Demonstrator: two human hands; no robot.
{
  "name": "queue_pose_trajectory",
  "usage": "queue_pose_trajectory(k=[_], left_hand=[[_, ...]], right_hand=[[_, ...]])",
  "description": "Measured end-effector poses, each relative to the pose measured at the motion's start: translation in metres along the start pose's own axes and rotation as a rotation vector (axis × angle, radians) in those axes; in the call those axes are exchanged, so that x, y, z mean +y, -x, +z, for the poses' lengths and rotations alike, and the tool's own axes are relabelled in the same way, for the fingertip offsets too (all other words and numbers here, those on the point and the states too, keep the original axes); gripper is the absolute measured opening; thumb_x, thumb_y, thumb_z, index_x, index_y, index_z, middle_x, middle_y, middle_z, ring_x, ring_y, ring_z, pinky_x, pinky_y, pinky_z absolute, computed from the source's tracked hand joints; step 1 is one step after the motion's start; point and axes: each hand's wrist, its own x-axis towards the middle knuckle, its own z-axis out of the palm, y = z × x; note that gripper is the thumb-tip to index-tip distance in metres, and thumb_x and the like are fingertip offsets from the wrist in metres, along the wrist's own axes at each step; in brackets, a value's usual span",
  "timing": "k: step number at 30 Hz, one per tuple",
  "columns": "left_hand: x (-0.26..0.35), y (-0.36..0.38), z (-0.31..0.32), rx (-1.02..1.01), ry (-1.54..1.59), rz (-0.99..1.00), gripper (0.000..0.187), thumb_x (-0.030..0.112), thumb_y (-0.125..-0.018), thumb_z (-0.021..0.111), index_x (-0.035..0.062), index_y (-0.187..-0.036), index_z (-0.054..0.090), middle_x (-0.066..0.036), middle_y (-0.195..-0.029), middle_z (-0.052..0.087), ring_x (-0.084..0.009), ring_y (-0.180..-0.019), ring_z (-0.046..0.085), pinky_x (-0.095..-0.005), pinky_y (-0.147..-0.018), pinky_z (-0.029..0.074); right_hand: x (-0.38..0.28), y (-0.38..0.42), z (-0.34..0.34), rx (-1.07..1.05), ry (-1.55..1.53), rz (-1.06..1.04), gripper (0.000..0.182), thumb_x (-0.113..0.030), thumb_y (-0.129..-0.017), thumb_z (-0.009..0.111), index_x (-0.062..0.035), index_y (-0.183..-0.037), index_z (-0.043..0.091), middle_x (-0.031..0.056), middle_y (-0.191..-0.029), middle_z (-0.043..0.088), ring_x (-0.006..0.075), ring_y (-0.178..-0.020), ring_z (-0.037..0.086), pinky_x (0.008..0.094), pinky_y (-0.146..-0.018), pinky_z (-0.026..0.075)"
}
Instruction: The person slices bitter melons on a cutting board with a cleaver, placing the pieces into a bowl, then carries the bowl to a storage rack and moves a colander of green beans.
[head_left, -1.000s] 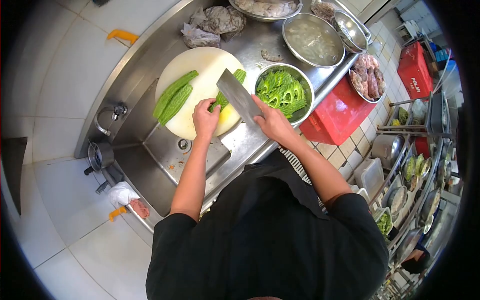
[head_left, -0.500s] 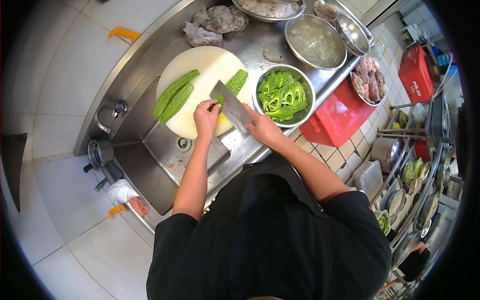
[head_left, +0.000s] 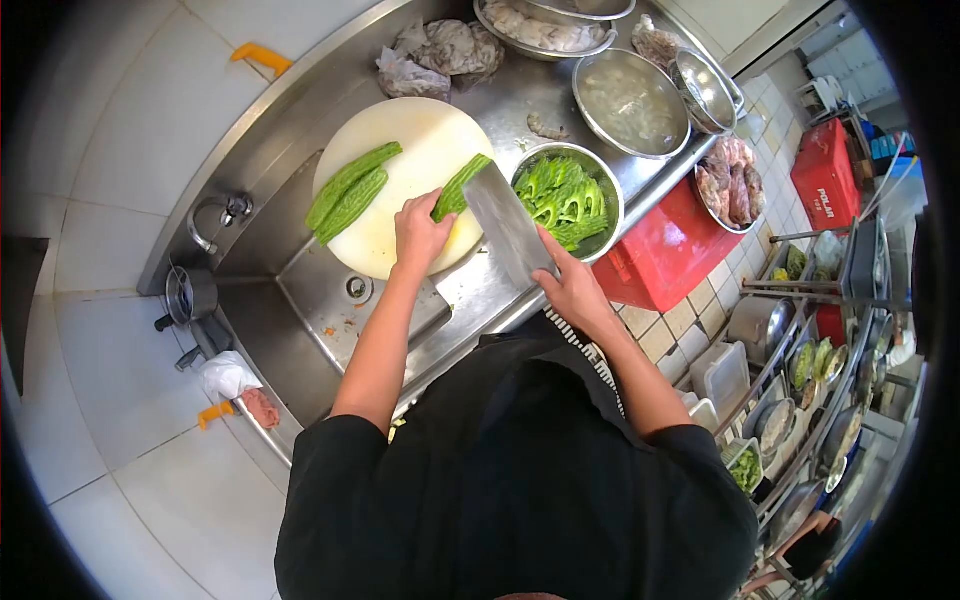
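Pale tiled wall (head_left: 120,120) is running up the left of the view; steel tabletop (head_left: 510,105) with a sunken sink (head_left: 260,345) is stretching beneath the work. Red box (head_left: 665,250) is sitting beyond the steel edge. Round white board (head_left: 430,130) is lying partly over the sink, and a steel bowl (head_left: 617,205) is standing just beside it, holding cut green slices (head_left: 560,195).

Cleaver (head_left: 508,228) is tilting above the right side of the board, its blade overlapping the near gourd's end from this angle; contact not clear. Fingers of the right hand (head_left: 578,290) are closing around its handle end, thumb lying on the blade, no visible gap. Two green gourd lengths (head_left: 350,195) are resting side by side at the board's left. A shorter gourd piece (head_left: 462,188) is lying on the right, between left hand and bowl. Fingers of the left hand (head_left: 423,235) are curling partly closed on its lower end, pinning it down; exact fingertip positions not readable.

For good cutting, fingertips should be staying tucked and clear of the edge, the piece lying flat and steady, the blade meeting it at one constant angle, strokes staying even so slices are matching.
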Motion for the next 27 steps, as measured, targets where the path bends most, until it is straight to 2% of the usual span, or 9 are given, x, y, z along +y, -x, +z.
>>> queue_pose_trajectory(k=[3, 6, 9, 12, 18, 21, 24, 27], left_hand=[[0.000, 0.015, -0.007, 0.044, 0.063, 0.000, 0.053, 0.018, -0.079, 0.084, 0.0034, -0.128, 0.071, -0.016, -0.128, 0.071, -0.0338, -0.116, 0.065, -0.0427, -0.101, 0.051], [-0.001, 0.021, -0.014, 0.109, 0.184, -0.019, 0.045, 0.015, -0.080, 0.083, 0.0030, -0.122, 0.073, -0.017, -0.122, 0.072, -0.0346, -0.115, 0.065, -0.0417, -0.101, 0.051], [-0.008, 0.018, -0.014, 0.076, 0.181, -0.065, 0.036, 0.013, -0.081, 0.081, 0.0037, -0.114, 0.076, -0.017, -0.118, 0.072, -0.0349, -0.113, 0.066, -0.0408, -0.100, 0.052], [-0.007, 0.016, -0.012, 0.073, 0.180, -0.093, 0.029, 0.011, -0.081, 0.080, 0.0035, -0.109, 0.077, -0.017, -0.115, 0.073, -0.0335, -0.109, 0.068, -0.0393, -0.098, 0.053], [-0.008, 0.012, -0.014, 0.057, 0.183, -0.105, 0.027, 0.010, -0.082, 0.080, 0.0014, -0.107, 0.078, -0.016, -0.112, 0.074, -0.0315, -0.103, 0.071, -0.0368, -0.094, 0.055], [-0.008, 0.014, -0.014, 0.058, 0.158, -0.094, 0.027, 0.009, -0.081, 0.080, 0.0016, -0.106, 0.078, -0.016, -0.112, 0.075, -0.0309, -0.103, 0.071, -0.0369, -0.094, 0.055], [-0.006, 0.012, -0.014, 0.066, 0.162, -0.090, 0.026, 0.009, -0.080, 0.081, 0.0027, -0.105, 0.078, -0.015, -0.109, 0.075, -0.0309, -0.102, 0.071, -0.0379, -0.094, 0.055], [-0.006, 0.014, -0.012, 0.099, 0.204, -0.103, 0.025, 0.008, -0.077, 0.083, 0.0042, -0.102, 0.079, -0.014, -0.104, 0.075, -0.0317, -0.101, 0.070, -0.0398, -0.093, 0.056]], right_hand=[[-0.001, -0.017, 0.013, 0.063, -0.009, -0.152, 0.070, -0.016, -0.095, 0.067, -0.0161, -0.159, 0.041, 0.0347, -0.112, 0.068, 0.0506, -0.111, 0.064, 0.0513, -0.095, 0.050], [-0.014, -0.025, 0.013, -0.017, 0.001, -0.059, 0.069, -0.015, -0.095, 0.068, -0.0145, -0.159, 0.041, 0.0336, -0.132, 0.062, 0.0456, -0.131, 0.056, 0.0450, -0.106, 0.048], [-0.005, -0.032, 0.020, -0.010, 0.019, -0.072, 0.069, -0.016, -0.095, 0.068, -0.0146, -0.159, 0.042, 0.0328, -0.133, 0.062, 0.0451, -0.128, 0.059, 0.0449, -0.106, 0.048], [0.002, -0.033, 0.025, 0.080, 0.052, -0.197, 0.070, -0.015, -0.094, 0.066, -0.0138, -0.159, 0.040, 0.0324, -0.098, 0.069, 0.0503, -0.099, 0.066, 0.0536, -0.089, 0.049], [-0.006, -0.040, 0.024, 0.024, 0.040, -0.127, 0.070, -0.015, -0.094, 0.066, -0.0148, -0.159, 0.040, 0.0322, -0.096, 0.070, 0.0503, -0.097, 0.067, 0.0544, -0.090, 0.050], [-0.013, -0.041, 0.023, 0.007, 0.085, -0.088, 0.070, -0.017, -0.095, 0.068, -0.0155, -0.159, 0.041, 0.0347, -0.111, 0.069, 0.0486, -0.110, 0.067, 0.0483, -0.096, 0.052], [-0.008, -0.056, 0.044, 0.052, 0.094, -0.158, 0.070, -0.015, -0.093, 0.064, -0.0141, -0.159, 0.040, 0.0316, -0.091, 0.070, 0.0519, -0.090, 0.067, 0.0553, -0.087, 0.051], [-0.012, -0.075, 0.069, -0.032, 0.073, -0.119, 0.070, -0.016, -0.093, 0.063, -0.0137, -0.159, 0.038, 0.0324, -0.090, 0.070, 0.0517, -0.090, 0.067, 0.0565, -0.087, 0.051]])
